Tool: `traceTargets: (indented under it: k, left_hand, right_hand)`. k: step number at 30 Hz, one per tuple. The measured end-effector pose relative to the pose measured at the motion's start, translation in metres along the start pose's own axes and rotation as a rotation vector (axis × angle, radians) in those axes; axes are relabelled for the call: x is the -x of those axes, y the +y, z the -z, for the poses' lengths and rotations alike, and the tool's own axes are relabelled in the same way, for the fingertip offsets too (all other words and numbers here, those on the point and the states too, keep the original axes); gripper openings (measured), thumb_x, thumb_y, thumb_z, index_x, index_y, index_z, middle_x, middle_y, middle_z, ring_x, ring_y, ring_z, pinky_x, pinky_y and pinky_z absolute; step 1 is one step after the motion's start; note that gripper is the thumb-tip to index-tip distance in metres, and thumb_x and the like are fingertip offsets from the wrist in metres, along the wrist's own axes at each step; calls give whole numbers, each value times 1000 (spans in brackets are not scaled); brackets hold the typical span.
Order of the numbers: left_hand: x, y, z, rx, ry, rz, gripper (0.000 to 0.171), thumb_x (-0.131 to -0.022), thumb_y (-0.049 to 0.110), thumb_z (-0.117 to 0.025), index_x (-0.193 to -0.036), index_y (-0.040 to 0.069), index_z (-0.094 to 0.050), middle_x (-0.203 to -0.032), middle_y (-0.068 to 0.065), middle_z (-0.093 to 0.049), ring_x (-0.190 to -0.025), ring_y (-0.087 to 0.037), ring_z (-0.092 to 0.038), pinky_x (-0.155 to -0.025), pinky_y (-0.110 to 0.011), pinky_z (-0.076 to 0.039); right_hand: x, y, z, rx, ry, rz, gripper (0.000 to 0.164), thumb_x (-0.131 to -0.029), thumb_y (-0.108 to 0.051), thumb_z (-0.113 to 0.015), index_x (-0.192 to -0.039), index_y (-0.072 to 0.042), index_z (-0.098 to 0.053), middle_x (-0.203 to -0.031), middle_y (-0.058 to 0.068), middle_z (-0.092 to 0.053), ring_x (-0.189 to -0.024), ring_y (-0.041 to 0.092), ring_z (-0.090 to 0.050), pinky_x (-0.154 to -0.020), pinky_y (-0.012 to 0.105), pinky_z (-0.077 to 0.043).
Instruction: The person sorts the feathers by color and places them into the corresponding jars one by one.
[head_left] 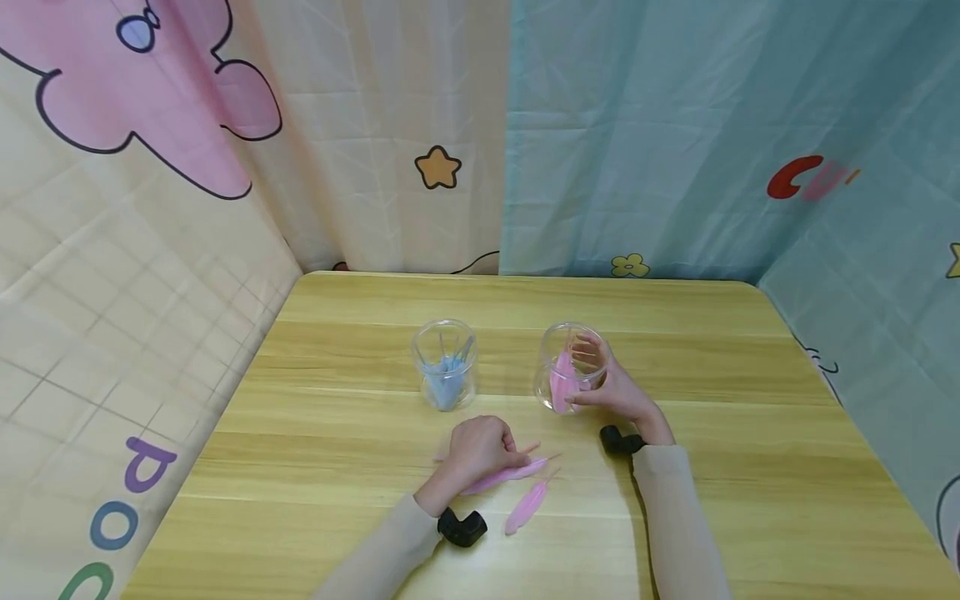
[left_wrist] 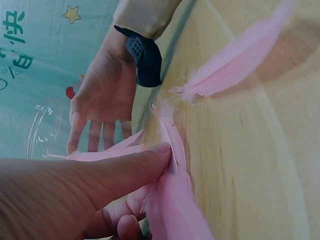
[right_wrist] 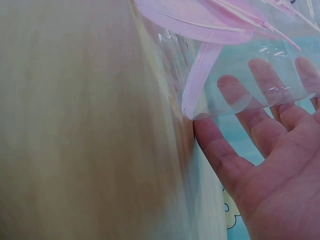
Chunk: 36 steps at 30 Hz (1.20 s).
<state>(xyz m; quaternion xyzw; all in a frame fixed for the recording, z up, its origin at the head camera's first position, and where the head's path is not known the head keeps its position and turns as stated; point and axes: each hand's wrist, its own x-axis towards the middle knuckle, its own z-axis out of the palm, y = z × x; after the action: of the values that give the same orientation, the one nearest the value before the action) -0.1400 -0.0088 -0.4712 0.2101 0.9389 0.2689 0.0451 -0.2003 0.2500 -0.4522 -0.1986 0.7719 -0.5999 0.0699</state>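
My left hand (head_left: 478, 450) is low over the table and pinches a pink feather (left_wrist: 176, 145) between thumb and fingers. More pink feathers lie beneath and beside it, and a separate pink feather (head_left: 528, 505) rests to its right. My right hand (head_left: 621, 390) curves around the right side of a clear cup (head_left: 542, 385), with the thumb near its base and the other fingers behind the wall. Inside that upright cup stand pink feathers (right_wrist: 205, 22), their quills upward.
A second clear cup (head_left: 417, 360) holding blue feathers (head_left: 446, 382) stands to the left of the first. Both are on the wooden table (head_left: 337, 375). Printed curtains (head_left: 622, 125) hang behind the table and along its sides.
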Motion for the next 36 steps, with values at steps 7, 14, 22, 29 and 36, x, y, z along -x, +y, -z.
traceTargets:
  k: [7, 14, 22, 29, 36]
  left_hand:
    - [-1, -2, 1, 135, -84, 45, 25, -75, 42, -78, -62, 25, -64, -54, 15, -51, -50, -4, -46, -47, -25, -38]
    - [-4, -4, 9, 384, -160, 54, 20, -80, 33, -75, -70, 19, -67, -58, 10, -55, -51, -4, -45, -47, -22, -36]
    - [-10, -2, 15, 629, -199, 71, 17, -83, 22, -74, -77, 9, -67, -63, -7, -60, -50, -12, -50, -44, -20, -39]
    - [-14, 0, 18, 554, -117, 17, 16, -84, 25, -73, -78, 11, -68, -64, 5, -55, -55, -7, -46, -46, -21, -36]
    - [-31, 12, 33, 719, 17, -50, 18, -87, 24, -70, -85, 6, -68, -70, 3, -57, -63, -9, -47, -56, -22, -38]
  right_hand:
    - [-4, 30, 6, -13, 8, 22, 99, -71, 3, -80, -145, -16, -18, -144, 22, -27, -132, 45, -26, -100, 61, -27]
    - [-5, 30, 6, -16, 10, 30, 99, -71, 3, -80, -146, -14, -18, -144, 23, -28, -132, 45, -26, -99, 61, -29]
    - [-5, 31, 6, -5, 9, 21, 99, -71, 0, -81, -146, -15, -17, -144, 21, -28, -133, 44, -26, -99, 61, -30]
    - [-5, 31, 4, -24, 8, 17, 101, -71, 4, -80, -146, -14, -16, -145, 22, -26, -133, 45, -24, -98, 63, -30]
    - [-3, 31, 3, -6, 10, 30, 98, -72, -2, -81, -145, -16, -18, -144, 21, -28, -132, 44, -26, -98, 62, -30]
